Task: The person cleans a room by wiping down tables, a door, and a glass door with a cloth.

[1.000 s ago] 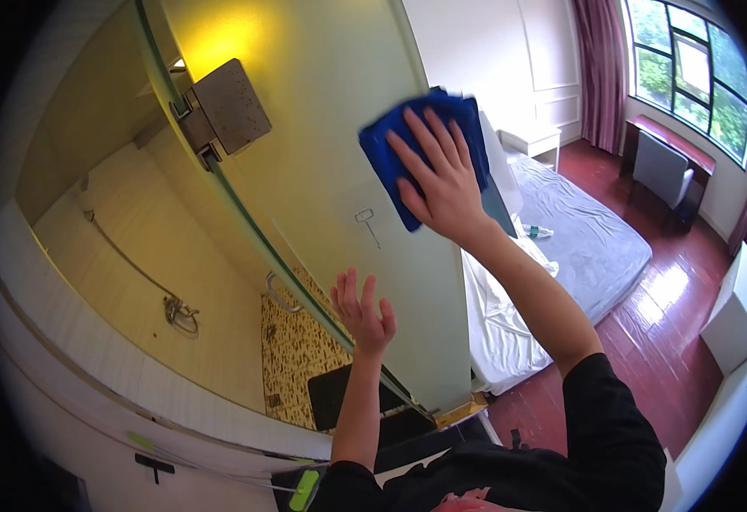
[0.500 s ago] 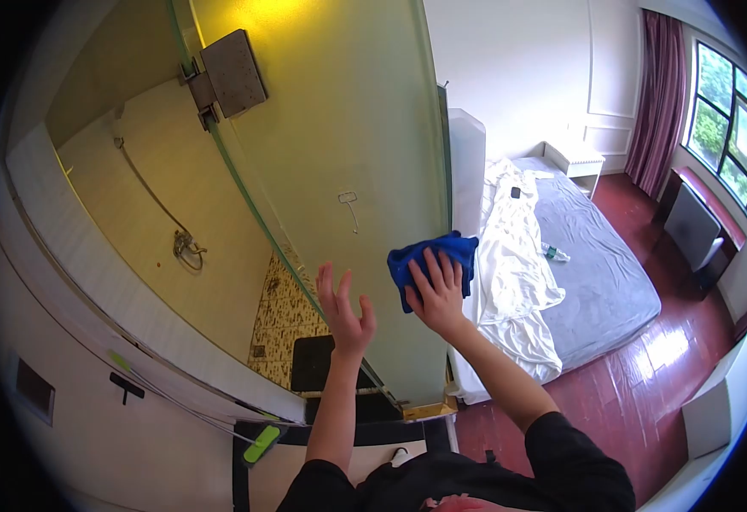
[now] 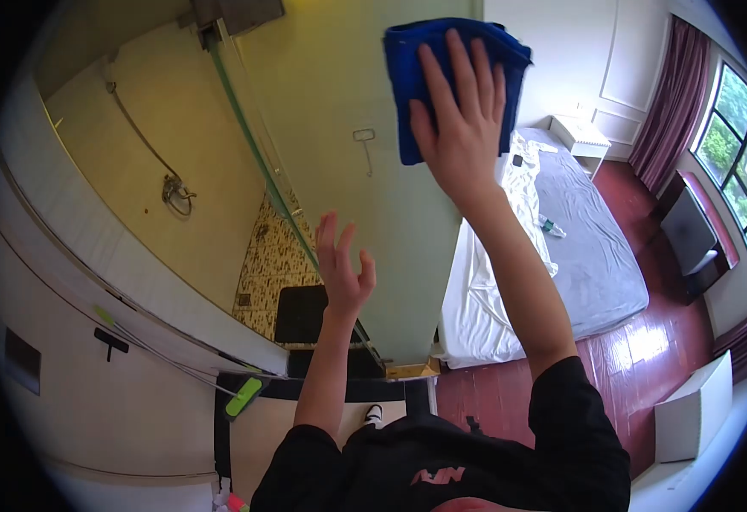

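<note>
Right grip (image 3: 461,141) flat on blue cloth (image 3: 405,77)

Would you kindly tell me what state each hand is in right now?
Left hand: open, fingers raised, holding nothing visible.
Right hand: open, laid over the blue cloth, fingers extended.

No text is standing out clearly enough to be read. Well below the right hand (image 3: 463,141), which is lying flat over the blue cloth (image 3: 404,90), pink letter-like marks (image 3: 438,475) are running across the chest of the person's black shirt (image 3: 510,452) (no word is coming out of them with certainty). Lower than that hand and off to its right, a bottle (image 3: 558,230) is lying on the bed (image 3: 604,286), carrying a green label (image 3: 547,224) whose print is proving too small to tell.
</note>
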Demonstrator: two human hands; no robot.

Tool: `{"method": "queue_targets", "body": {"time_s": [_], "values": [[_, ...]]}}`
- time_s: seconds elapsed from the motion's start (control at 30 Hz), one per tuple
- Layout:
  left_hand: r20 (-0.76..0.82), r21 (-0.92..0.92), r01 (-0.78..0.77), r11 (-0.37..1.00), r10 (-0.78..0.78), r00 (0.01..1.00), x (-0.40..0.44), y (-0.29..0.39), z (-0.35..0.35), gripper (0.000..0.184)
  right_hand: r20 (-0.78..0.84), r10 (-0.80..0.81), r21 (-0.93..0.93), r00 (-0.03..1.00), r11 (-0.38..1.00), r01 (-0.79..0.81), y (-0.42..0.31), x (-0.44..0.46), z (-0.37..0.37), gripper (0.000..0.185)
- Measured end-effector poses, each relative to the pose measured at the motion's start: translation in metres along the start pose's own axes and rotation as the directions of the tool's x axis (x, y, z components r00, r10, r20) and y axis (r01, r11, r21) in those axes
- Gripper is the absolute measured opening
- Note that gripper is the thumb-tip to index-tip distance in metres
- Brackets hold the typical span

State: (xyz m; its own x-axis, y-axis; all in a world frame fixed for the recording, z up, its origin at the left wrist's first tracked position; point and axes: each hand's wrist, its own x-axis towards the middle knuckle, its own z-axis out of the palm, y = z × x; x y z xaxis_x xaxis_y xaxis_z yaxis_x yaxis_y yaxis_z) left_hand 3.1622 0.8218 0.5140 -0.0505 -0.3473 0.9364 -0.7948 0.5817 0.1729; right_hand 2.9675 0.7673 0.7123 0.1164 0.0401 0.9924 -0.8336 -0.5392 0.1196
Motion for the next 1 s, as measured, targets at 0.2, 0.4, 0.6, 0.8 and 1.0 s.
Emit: {"method": "queue_targets", "body": {"time_s": [0.2, 0.4, 0.6, 0.8, 1.0], "values": [[-0.171, 0.014, -0.028, 1.000, 0.030, 0.985, -0.005, -0.024, -0.018, 0.047, 0.149, 0.189, -0.072, 0.971, 0.981, -0.180, -0.038, -0.168, -0.001, 0.053], [-0.088, -0.313, 0.075, 0.947, -0.107, 0.990, -0.015, -0.057, -0.013, 0.059, 0.358, 0.161, -0.089, 0.920, 0.986, -0.138, -0.121, -0.251, 0.022, 0.056], [-0.076, -0.507, 0.056, 0.860, -0.109, 0.991, -0.019, -0.060, -0.010, 0.065, 0.294, 0.035, -0.014, 0.955, 0.999, -0.032, -0.151, -0.124, 0.052, 0.060], [-0.038, -0.597, 0.065, 0.800, -0.110, 0.993, -0.021, -0.070, -0.014, 0.063, 0.185, 0.231, -0.149, 0.955, 0.967, -0.205, -0.171, -0.174, 0.061, 0.056], [0.011, -0.544, 0.015, 0.839, -0.011, 1.000, -0.020, -0.082, -0.020, 0.060, 0.359, 0.140, -0.149, 0.923, 0.985, -0.092, -0.147, -0.208, 0.035, 0.058]]}}
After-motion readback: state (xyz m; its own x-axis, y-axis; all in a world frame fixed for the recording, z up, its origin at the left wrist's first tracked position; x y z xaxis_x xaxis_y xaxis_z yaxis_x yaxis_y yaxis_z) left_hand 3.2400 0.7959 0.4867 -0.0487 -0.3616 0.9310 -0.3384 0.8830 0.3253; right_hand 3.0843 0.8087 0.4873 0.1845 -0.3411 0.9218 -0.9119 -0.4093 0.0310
